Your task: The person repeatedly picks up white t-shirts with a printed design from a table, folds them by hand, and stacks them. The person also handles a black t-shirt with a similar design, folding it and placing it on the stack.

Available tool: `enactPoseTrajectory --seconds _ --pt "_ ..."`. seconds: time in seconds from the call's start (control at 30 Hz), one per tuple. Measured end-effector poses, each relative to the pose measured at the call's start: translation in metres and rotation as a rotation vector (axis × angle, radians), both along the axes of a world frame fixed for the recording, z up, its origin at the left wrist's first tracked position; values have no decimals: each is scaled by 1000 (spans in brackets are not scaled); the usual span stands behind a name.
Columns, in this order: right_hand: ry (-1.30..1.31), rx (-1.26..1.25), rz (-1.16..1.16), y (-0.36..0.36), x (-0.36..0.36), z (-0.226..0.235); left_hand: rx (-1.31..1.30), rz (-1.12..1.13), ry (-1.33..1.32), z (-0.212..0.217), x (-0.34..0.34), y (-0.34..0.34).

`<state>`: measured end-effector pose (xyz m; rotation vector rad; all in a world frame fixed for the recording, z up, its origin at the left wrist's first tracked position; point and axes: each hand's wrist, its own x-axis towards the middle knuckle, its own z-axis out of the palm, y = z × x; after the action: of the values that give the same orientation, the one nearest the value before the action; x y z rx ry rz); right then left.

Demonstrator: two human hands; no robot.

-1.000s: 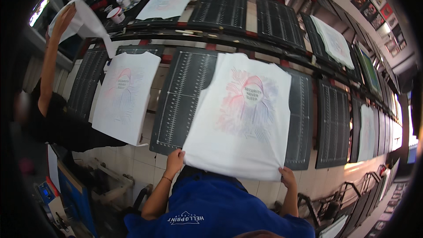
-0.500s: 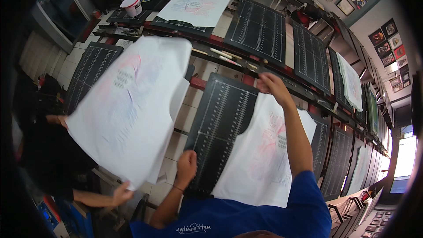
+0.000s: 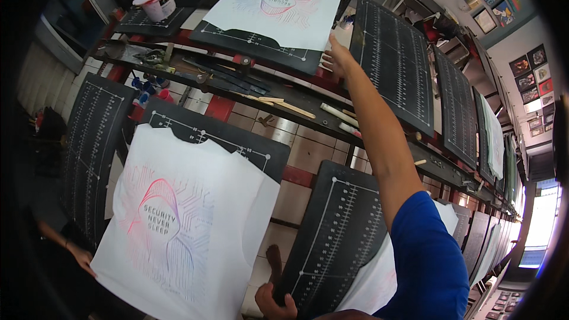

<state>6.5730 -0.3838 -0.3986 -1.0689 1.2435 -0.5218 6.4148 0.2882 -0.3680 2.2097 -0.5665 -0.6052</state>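
My right hand (image 3: 339,58) reaches out with its fingers apart, beside the near right corner of a white printed T-shirt (image 3: 255,3) on a far black board. Whether the fingertips touch the cloth I cannot tell. My left hand (image 3: 275,303) is low by the left edge of a near black marked board (image 3: 338,225), thumb and forefinger apart, the other fingers partly hidden. My right arm partly covers another white T-shirt (image 3: 373,287) on that board. To the left, a third printed white T-shirt (image 3: 231,249) lies over another black board (image 3: 219,145).
A co-worker's hand (image 3: 84,261) holds the left shirt's edge. A dark rail (image 3: 225,90) carries wooden sticks (image 3: 287,107) and white tubes (image 3: 339,116). A white bucket (image 3: 156,1) with a red rim stands far left. More black boards (image 3: 394,65) line the right side.
My right hand has moved from the near shirt to the far one. The co-worker's shirt has come down over the left board. The view has shifted.
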Motion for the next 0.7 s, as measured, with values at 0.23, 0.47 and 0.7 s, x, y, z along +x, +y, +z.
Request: enactPoseTrajectory --seconds 0.23,0.47,0.7 --pt "-61 -103 -62 -51 2 -42 6 -110 -148 5 26 -24" --pt "218 -619 143 -49 9 -8 -31 -174 -136 6 33 -27" --pt "374 -678 -9 -29 31 8 -19 -85 -115 19 37 -44"
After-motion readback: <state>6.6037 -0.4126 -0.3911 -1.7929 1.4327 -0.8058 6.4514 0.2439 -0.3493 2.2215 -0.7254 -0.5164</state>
